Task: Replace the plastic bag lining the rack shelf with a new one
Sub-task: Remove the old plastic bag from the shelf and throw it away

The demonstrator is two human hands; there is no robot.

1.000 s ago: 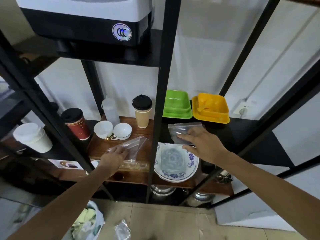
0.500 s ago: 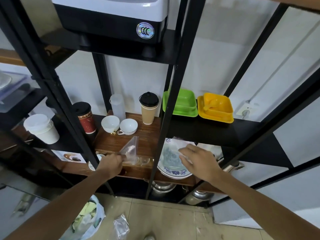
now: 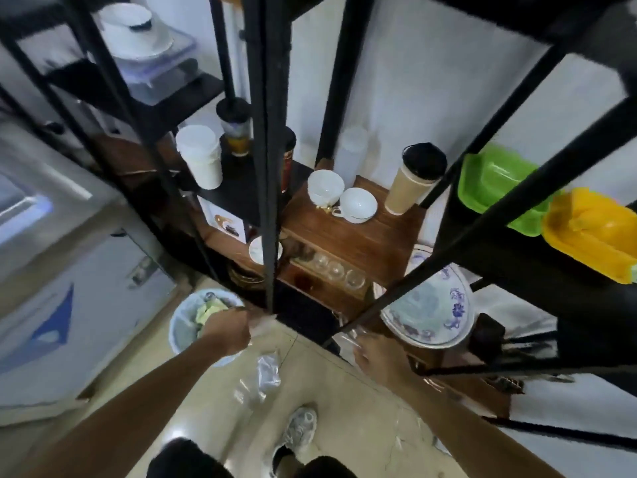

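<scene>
The frame is blurred. My left hand (image 3: 227,331) is closed on a clear plastic bag (image 3: 262,324), low in front of the rack and just right of a lined waste bin (image 3: 179,334). My right hand (image 3: 377,353) pinches a second clear plastic bag (image 3: 348,339) at the front edge of the lower shelf, beside a blue-and-white plate (image 3: 434,315). The wooden rack shelf (image 3: 348,236) lies bare above and beyond both hands. A black upright post (image 3: 265,167) stands between me and the shelf.
Two white cups (image 3: 341,198), a lidded paper cup (image 3: 413,181), green (image 3: 496,188) and yellow (image 3: 593,232) trays sit on the rack. Small glasses (image 3: 331,267) line the lower shelf. A crumpled clear bag (image 3: 262,377) lies on the floor by my shoe (image 3: 300,429). A white appliance (image 3: 69,288) stands left.
The view has swung down and to the left. Both hands have drawn back from the wooden shelf to its front edge, each still with a clear bag; the left one now hangs by the bin.
</scene>
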